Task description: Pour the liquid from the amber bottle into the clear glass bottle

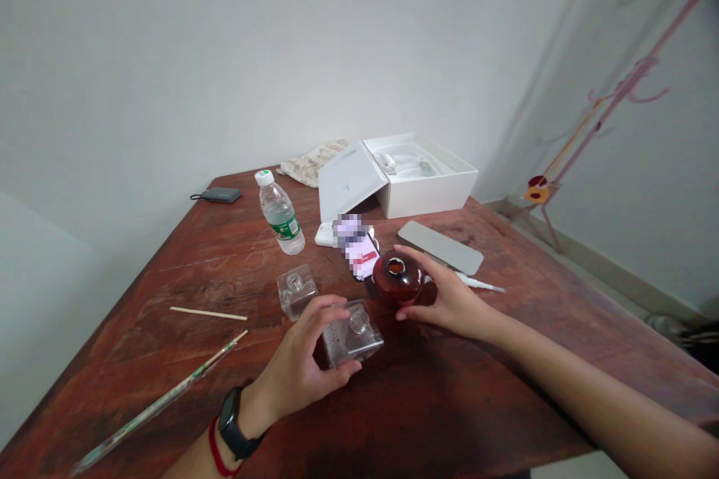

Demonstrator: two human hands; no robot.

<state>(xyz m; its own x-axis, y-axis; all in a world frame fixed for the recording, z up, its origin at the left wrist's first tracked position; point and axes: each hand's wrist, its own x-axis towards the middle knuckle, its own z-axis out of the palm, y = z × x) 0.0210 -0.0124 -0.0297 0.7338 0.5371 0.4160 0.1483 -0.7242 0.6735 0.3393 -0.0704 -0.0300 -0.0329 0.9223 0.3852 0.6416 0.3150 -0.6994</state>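
My left hand (311,355), with a black watch and a red cord at the wrist, curls its thumb and fingers around a clear, square glass bottle (353,337). My right hand (441,292) grips a round, glossy dark red pot (398,281) from its right side. The pot's small mouth faces up and looks open. Just behind my left hand stands a second clear glass bottle (297,290), also square with a short round neck. A phone (364,256) with a lit screen, partly pixelated, lies behind the pot.
A plastic water bottle (281,213) stands at the back left. Behind the phone sits an open white box (427,191) with cables. A grey case (441,245) and a white pen-like item (483,284) lie right. One bare chopstick (207,313) and a wrapped pair (162,403) lie left.
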